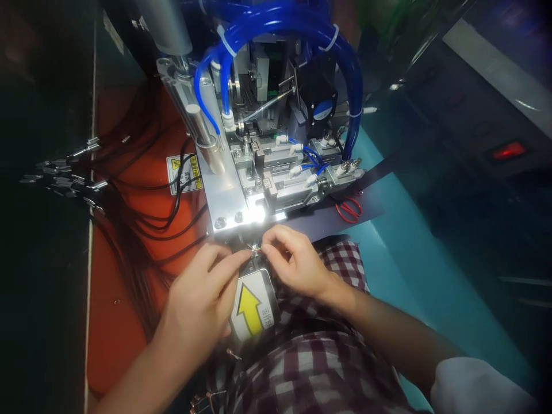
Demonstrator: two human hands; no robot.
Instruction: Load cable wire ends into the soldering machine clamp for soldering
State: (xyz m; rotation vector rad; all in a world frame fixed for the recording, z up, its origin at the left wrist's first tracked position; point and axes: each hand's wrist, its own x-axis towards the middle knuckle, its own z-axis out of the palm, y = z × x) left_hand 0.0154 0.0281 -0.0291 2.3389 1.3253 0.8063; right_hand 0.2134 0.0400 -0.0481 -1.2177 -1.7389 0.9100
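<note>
My left hand (pixel 200 305) and my right hand (pixel 295 259) meet just below the metal machine's front plate (pixel 224 198). Both pinch the thin bare wire ends (pixel 256 249) of a cable between thumb and forefinger; a red and a pale strand show between the fingertips. Under my hands lies a white label with a yellow arrow (pixel 252 307). The cable's body is hidden by my hands.
The machine carries blue air hoses (pixel 276 17), a silver cylinder (pixel 202 129) and small clamps. A bundle of black cables with metal plugs (pixel 73 178) lies on the orange surface (pixel 112 322) at left. Red-handled scissors (pixel 350 208) lie at right. A red-lit switch (pixel 509 150) glows far right.
</note>
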